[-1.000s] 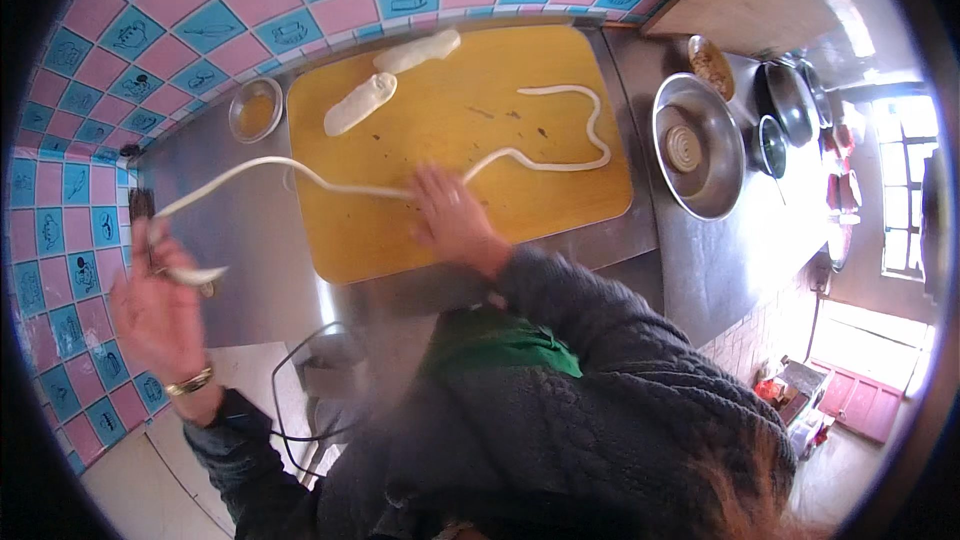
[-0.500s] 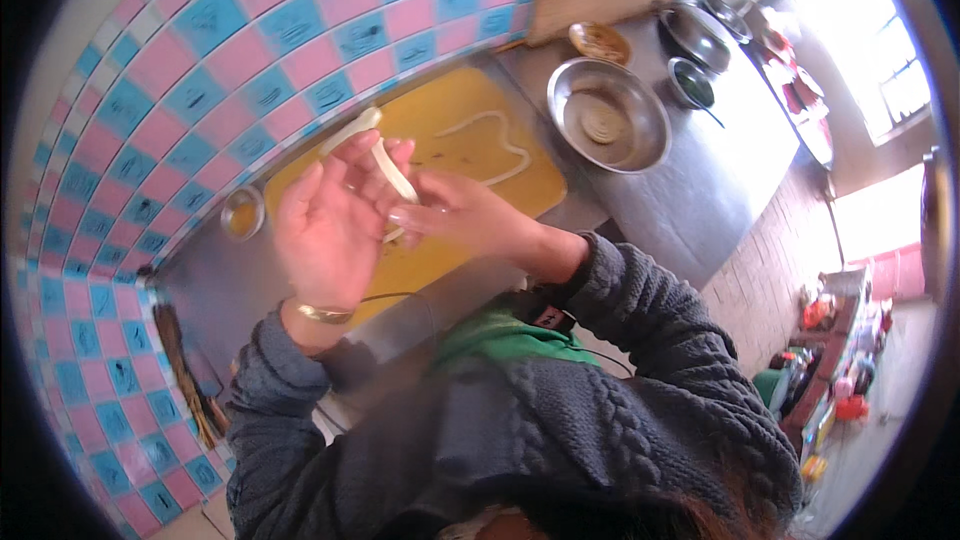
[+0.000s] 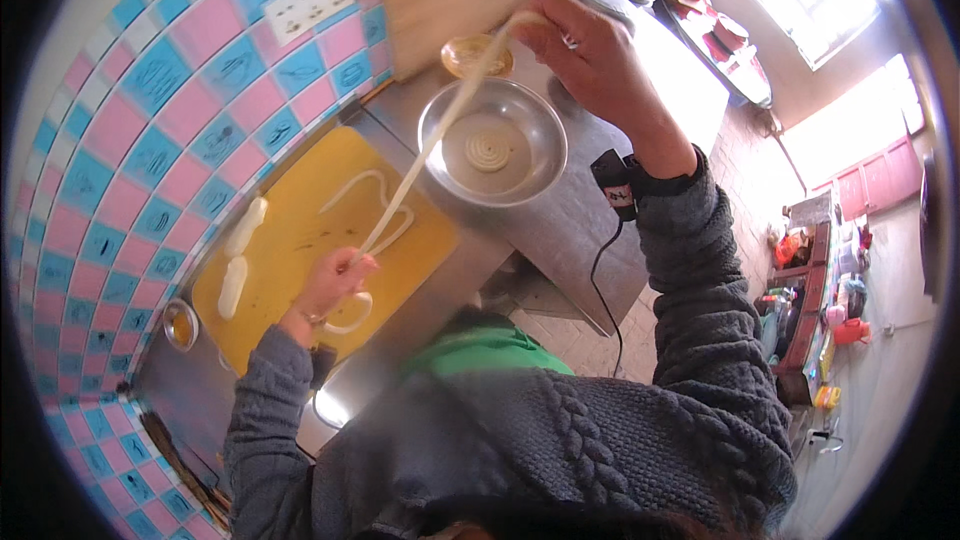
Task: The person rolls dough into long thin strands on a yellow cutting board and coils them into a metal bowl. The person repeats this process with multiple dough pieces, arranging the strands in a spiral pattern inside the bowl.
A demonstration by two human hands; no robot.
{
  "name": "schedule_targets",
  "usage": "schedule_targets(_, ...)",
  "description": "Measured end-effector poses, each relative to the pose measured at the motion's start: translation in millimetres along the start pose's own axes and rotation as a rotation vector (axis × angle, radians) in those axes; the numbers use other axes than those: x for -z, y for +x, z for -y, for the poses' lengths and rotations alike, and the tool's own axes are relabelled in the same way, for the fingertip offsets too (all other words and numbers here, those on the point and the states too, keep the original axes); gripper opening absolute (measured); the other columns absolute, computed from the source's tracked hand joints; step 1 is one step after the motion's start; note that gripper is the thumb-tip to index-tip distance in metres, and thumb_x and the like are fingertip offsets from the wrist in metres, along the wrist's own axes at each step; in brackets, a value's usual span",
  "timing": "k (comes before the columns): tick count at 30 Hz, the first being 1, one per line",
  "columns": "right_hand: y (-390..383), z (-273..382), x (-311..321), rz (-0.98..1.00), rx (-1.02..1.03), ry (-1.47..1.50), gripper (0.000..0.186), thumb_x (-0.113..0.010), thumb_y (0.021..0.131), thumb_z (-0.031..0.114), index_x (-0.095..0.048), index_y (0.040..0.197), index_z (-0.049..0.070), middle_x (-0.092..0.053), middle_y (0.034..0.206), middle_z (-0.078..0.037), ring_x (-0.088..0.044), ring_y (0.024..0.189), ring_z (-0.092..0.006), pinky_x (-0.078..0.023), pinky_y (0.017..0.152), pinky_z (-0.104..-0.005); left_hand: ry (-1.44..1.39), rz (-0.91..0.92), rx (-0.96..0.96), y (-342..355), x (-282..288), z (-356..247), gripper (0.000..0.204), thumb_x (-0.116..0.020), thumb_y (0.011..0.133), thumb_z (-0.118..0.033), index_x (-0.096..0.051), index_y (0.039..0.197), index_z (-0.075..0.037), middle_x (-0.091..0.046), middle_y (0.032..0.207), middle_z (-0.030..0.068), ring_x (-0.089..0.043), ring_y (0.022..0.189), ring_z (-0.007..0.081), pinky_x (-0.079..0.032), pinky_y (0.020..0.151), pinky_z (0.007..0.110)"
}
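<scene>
Head view, left hand: the left hand (image 3: 335, 280) sits at about 8 o'clock from the picture's middle, on the yellow board (image 3: 290, 260), its fingers closed round the lower end of the dough rope (image 3: 430, 140).
Head view, right hand: the right hand (image 3: 590, 50) is raised at about 1 o'clock, fingers pinched together on the upper end of the same rope.
Dough rope: stretched taut between the two hands, running from 8 o'clock up to 12 o'clock and passing above the left rim of the steel bowl (image 3: 495, 145); a slack loop of it lies on the board just beside the left hand.
Steel bowl: on the metal counter (image 3: 570, 230), at 12 o'clock, with a small coiled dough spiral (image 3: 487, 152) lying in its bottom.
Board: two short dough pieces (image 3: 238, 260) lie near its 9 o'clock edge, well apart from the left hand.
Small dishes: one small bowl (image 3: 478, 55) just beyond the steel bowl, another small dish (image 3: 180, 325) at the board's far left corner.
Wall: pink and blue tiles (image 3: 150, 140) from 9 to 11 o'clock.
</scene>
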State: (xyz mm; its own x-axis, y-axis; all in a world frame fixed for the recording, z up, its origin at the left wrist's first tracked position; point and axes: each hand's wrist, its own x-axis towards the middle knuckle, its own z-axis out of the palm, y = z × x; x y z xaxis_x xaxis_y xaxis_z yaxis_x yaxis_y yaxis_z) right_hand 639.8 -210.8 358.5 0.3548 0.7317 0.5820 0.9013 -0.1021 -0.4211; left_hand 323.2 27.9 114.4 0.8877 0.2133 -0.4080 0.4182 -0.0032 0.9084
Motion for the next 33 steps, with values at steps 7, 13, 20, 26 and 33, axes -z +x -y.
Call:
schedule_targets(7, -105.1, -209.6, -83.4, 0.339, 0.038, -0.042, 0.026, -0.079, 0.081, 0.017, -0.077, 0.106, 0.014, -0.059, 0.107, -0.008, -0.056, 0.105, -0.0277, -0.046, 0.093, -0.0432, -0.178, -0.18, -0.206, 28.8, -11.4, -105.5, 0.017, -0.068, 0.1, -0.019, -0.071, 0.112, -0.007, -0.059, 0.08, -0.008, -0.047, 0.064, 0.0002, -0.04, 0.055, 0.019)
schedule_targets(13, -154.6, -295.3, -158.8, 0.702, -0.066, 0.059, 0.027, -0.068, 0.08, 0.006, -0.074, 0.106, 0.011, -0.06, 0.11, -0.011, -0.062, 0.103, -0.0307, -0.053, 0.089, -0.0403, 0.06, 0.05, -0.128, 71.7, -67.2, -134.5, 0.022, -0.068, 0.098, -0.012, -0.068, 0.118, -0.001, -0.064, 0.094, -0.0048, -0.058, 0.086, 0.0024, -0.048, 0.074, 0.019)
schedule_targets(20, -164.3, -293.9, -183.2, 0.538, -0.002, -0.143, 0.034, -0.066, 0.08, 0.007, -0.067, 0.113, 0.008, -0.067, 0.115, -0.011, -0.065, 0.104, -0.0335, -0.055, 0.089, -0.0393, 0.074, 0.214, 0.061, 91.9, -88.0, -119.9, 0.032, -0.071, 0.098, -0.016, -0.066, 0.123, 0.002, -0.07, 0.107, 0.0017, -0.063, 0.097, 0.0063, -0.052, 0.086, 0.023)
schedule_targets(26, -168.0, -289.7, -207.9, 0.672, -0.568, -0.313, 0.018, -0.071, 0.076, 0.013, -0.075, 0.091, 0.005, -0.071, 0.091, -0.015, -0.071, 0.088, -0.0324, -0.059, 0.077, -0.0406, 0.135, 0.207, -0.008, 95.6, -90.9, -115.2, 0.03, -0.074, 0.095, -0.02, -0.068, 0.118, -0.001, -0.068, 0.095, -0.0019, -0.059, 0.085, 0.0034, -0.05, 0.076, 0.022)
schedule_targets(33, -175.1, -278.2, -225.4, 0.711, -0.849, -0.196, 0.011, -0.067, 0.08, 0.01, -0.073, 0.083, 0.001, -0.074, 0.073, -0.014, -0.075, 0.064, -0.026, -0.06, 0.062, -0.0379, 0.105, 0.208, 0.026, 87.7, -83.7, -111.8, 0.032, -0.073, 0.096, -0.022, -0.067, 0.119, -0.001, -0.069, 0.097, -0.0002, -0.061, 0.088, 0.0046, -0.051, 0.079, 0.023)
